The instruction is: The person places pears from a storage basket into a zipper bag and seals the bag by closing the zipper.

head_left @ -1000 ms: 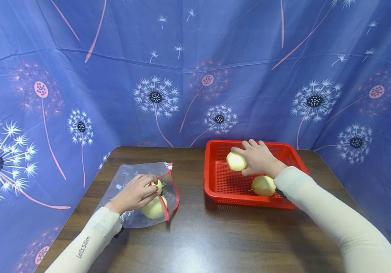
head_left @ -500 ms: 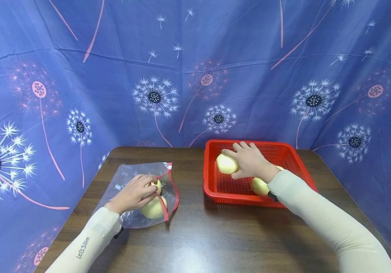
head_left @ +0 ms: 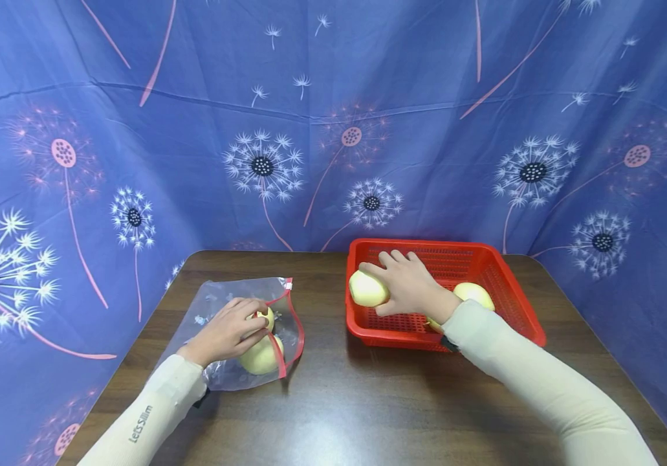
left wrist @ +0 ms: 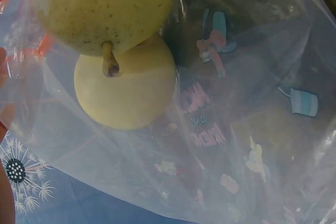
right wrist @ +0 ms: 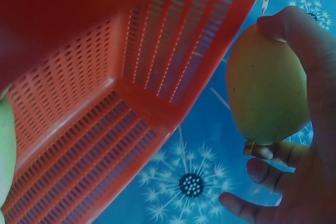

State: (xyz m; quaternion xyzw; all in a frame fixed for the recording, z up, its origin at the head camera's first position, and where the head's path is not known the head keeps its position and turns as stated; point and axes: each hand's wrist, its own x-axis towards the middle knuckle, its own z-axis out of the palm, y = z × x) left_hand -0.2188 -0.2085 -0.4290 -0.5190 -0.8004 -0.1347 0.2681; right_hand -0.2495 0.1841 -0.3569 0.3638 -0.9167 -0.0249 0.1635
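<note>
Blue dandelion-print cloth [head_left: 321,58] walls us in from the left, round the back to the right. Here's the left hand [head_left: 231,329] pinching a red-edged clear bag [head_left: 217,292], two bagged pears [head_left: 260,357] inside. Glare gleams off the brown wood-grain table [head_left: 286,424]. And there, the right hand [head_left: 407,283] grips a pear [head_left: 368,289] over the red basket's [head_left: 400,337] left end; further pears [head_left: 475,295] lie within.

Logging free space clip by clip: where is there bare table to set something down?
Bare table shows between the bag and the basket, and in a wide stretch nearer the camera, between the sleeves. Crowded: the bag, with two pears by the left hand, and the basket, with more pears and the right hand, holding a pear, across it.
</note>
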